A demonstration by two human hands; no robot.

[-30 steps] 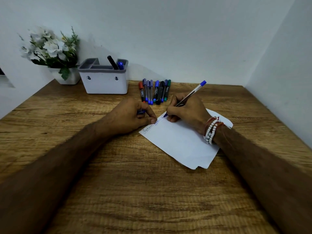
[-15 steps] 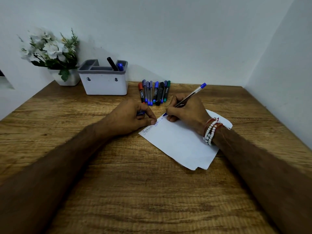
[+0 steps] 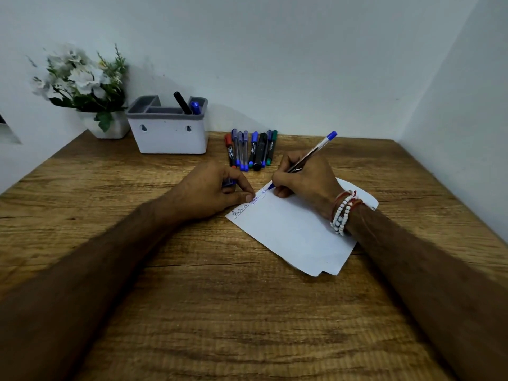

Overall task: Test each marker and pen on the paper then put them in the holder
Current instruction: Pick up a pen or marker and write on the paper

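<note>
Gripped low by right hand [image 3: 305,177], for steady lines: clear plastic pen with blue end [image 3: 312,157]; tip is set on white paper sheet [image 3: 297,235]. In left hand [image 3: 211,189], small blue cap [image 3: 229,183] is pinched, likely to go back on; paper edge is pinned against sliding. Beside grey-rimmed white holder [image 3: 170,136], row of coloured pens [image 3: 251,149] is laid.

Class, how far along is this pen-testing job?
Done: a black marker and a blue marker stand in the holder. In hand: the right hand writes on the paper with a blue pen; the left hand grips a small blue piece, likely its cap. Left: the row of pens on the table.
</note>
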